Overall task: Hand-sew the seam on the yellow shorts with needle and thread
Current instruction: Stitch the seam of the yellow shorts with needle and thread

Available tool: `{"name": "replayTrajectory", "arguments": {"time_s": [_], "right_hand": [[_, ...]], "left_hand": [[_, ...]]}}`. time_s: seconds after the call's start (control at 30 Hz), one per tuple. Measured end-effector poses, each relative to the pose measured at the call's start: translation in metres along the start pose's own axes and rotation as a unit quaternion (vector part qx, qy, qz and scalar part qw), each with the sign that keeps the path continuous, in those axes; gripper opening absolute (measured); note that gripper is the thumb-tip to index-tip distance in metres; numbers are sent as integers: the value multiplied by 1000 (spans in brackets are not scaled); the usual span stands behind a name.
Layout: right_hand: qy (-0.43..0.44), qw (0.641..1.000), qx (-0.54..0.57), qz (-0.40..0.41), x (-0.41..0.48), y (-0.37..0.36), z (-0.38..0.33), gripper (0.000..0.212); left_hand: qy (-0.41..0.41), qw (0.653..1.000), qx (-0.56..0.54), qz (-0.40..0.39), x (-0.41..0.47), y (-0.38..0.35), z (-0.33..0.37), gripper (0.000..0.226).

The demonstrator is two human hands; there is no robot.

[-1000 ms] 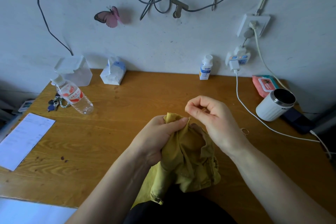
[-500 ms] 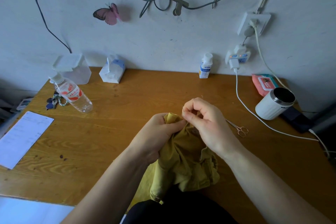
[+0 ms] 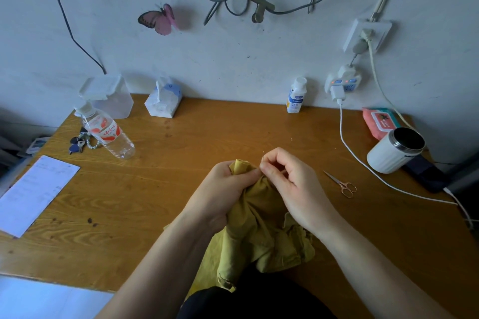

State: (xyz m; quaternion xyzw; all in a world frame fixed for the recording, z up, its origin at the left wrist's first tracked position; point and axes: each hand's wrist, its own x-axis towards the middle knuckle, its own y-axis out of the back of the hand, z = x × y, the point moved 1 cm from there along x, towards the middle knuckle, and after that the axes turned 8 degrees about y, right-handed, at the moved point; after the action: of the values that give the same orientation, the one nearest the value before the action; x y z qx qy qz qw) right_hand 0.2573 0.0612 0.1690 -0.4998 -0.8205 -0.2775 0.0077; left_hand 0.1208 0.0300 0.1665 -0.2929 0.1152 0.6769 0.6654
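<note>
Left hand (image 3: 220, 194) grip bunching crumpled yellow shorts (image 3: 259, 235); right hand (image 3: 295, 186) grip pinching thin needle (image 3: 262, 159).

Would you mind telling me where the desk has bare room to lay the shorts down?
Bare wood lies between the tissue box and white bottle. Also between the paper and the left hand. The right side is crowded: scissors, cable, cup.

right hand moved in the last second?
Yes. The right hand has dropped toward the yellow shorts and shifted left, uncovering the scissors on the desk.
</note>
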Motion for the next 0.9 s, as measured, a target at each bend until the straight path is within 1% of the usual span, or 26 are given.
{"name": "replayTrajectory", "arguments": {"time_s": [0.07, 0.17, 0.27, 0.37, 0.4, 0.47, 0.53, 0.57, 0.63, 0.7, 0.73, 0.83, 0.9], "right_hand": [[24, 999, -28, 1, 1, 0, 0, 16], [19, 999, -12, 24, 2, -2, 1, 19], [8, 999, 11, 41, -1, -6, 2, 21], [28, 998, -10, 63, -4, -7, 2, 24], [22, 997, -5, 68, -5, -7, 2, 24], [-29, 996, 51, 73, -3, -4, 5, 24], [-96, 984, 130, 69, 1, -1, 7, 27], [-117, 979, 156, 62, 2, 0, 8, 28], [-126, 977, 171, 37, 4, 2, 8, 28], [-119, 978, 169, 12, 6, 2, 7, 29], [-117, 979, 168, 3, 7, 3, 7, 31], [-108, 982, 152, -41, 11, 8, 3, 31], [-106, 982, 147, -60, 12, 9, 3, 27]], "left_hand": [[1, 1000, 12, 4, 1, -2, -2, 19], [-3, 999, 35, 8, 2, -4, -4, 23], [-4, 999, 51, 15, 2, -4, -4, 21], [-22, 997, 67, 31, 2, -4, -6, 18], [-32, 997, 64, 38, 2, -5, -8, 17], [-53, 997, 37, 43, 2, -6, -10, 13], [-54, 998, -19, 30, 1, -6, -12, 11], [-43, 998, -53, 16, 0, -7, -13, 12], [-10, 995, -101, -12, -1, -7, -12, 21], [35, 992, -118, -38, -1, -5, -8, 34], [58, 989, -121, -56, -2, -5, -6, 37], [110, 981, -119, -103, -4, -5, -2, 35], [123, 978, -124, -117, -5, -5, -1, 31]]}}
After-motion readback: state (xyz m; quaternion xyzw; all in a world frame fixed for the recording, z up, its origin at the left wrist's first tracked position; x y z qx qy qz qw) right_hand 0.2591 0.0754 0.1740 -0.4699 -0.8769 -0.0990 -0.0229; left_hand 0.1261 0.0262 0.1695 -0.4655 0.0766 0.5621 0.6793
